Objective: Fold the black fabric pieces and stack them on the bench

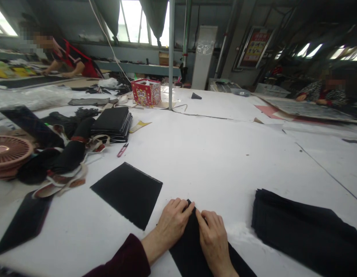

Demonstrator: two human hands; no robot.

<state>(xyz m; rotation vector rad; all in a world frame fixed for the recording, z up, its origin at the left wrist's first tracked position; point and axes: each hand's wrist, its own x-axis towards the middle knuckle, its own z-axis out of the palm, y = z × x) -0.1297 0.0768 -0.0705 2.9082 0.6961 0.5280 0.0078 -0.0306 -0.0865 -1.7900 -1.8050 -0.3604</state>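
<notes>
Both hands are at a piece of black fabric (190, 246) on the white table, its lower end running out of view. My left hand (174, 220) is closed, with thumb and forefinger pinching the fabric's far tip. Close beside it, my right hand (213, 234) has curled fingers gripping the right side of that tip. Left of the hands, a flat four-sided black fabric panel (129, 194) lies on the table. On the right rests a folded stack of black fabric (302, 229).
Pink thread snips (122, 150) lie near a pile of black panels (110, 121). At the left are a pink fan (11, 154), straps and a dark phone-like slab (24, 219). A pole (171, 57) rises behind the table by a red box (146, 93). Two people work farther back.
</notes>
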